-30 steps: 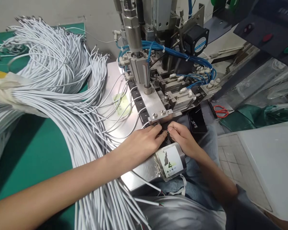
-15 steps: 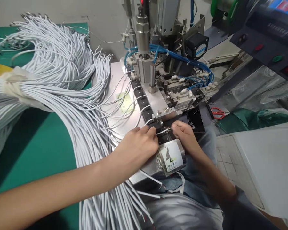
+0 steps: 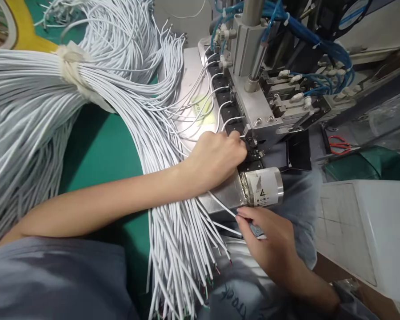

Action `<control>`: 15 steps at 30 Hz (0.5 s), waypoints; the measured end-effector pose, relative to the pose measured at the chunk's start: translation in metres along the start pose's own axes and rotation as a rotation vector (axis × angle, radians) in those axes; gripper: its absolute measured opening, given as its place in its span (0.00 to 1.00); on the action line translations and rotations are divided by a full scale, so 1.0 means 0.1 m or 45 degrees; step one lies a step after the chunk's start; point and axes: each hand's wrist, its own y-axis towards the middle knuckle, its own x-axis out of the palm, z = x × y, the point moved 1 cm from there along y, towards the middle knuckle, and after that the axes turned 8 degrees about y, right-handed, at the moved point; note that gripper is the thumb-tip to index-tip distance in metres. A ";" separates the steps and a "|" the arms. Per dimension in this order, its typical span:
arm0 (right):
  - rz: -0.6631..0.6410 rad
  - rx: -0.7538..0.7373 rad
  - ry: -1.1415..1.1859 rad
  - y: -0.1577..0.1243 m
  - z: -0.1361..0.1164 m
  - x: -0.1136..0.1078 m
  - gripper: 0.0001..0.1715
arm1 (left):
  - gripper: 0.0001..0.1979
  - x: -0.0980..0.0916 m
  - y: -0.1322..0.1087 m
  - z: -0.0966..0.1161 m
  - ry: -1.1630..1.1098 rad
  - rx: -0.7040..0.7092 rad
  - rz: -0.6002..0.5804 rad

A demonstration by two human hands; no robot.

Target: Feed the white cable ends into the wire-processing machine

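Grey wall (image 3: 193, 29) behind, green tabletop (image 3: 100, 146) on the left, shiny metal plate (image 3: 190, 66) beside it carrying the machine (image 3: 248, 51). From where I stand: white bench or bin (image 3: 390, 231) at far right, crumpled green sheeting (image 3: 370, 161) above it, red-handled scissors (image 3: 340, 146) near that.

Big cable bundle (image 3: 130, 106), smooth white round sheaths, cinched by a cream wrap (image 3: 71, 69), sprawls over the tabletop; lower ends show red and green cores. Several cables arch across to a row of black blocks (image 3: 231, 111). Machine is bare metal, glossy blue tubes (image 3: 320, 42) looping behind.

Left hand (image 3: 220, 153): curled, knuckles up, at the near end of the blocks; fingertips hidden, can't tell if it grips anything. Right hand (image 3: 239, 214): thumb and forefinger nearly together, pinching the end of 1 loose white cable (image 3: 222, 203) just past the plate's near edge.

Writing: cylinder (image 3: 265, 186) has a white label with a black angular logo over Chinese characters; yellow-green sticker (image 3: 202, 109) on the plate, dark characters; pale lap cloth (image 3: 235, 295), handwritten dark letters.
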 end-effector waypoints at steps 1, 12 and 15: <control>0.009 0.003 0.006 0.03 0.00 -0.03 0.09 | 0.15 -0.03 -0.01 0.02 -0.047 0.044 0.047; 0.453 0.315 0.584 0.79 0.24 -0.34 0.16 | 0.17 0.01 -0.02 0.02 -0.595 0.305 0.441; 0.445 0.365 0.814 0.88 0.23 -0.33 0.13 | 0.14 0.05 0.01 -0.03 -0.725 0.253 0.556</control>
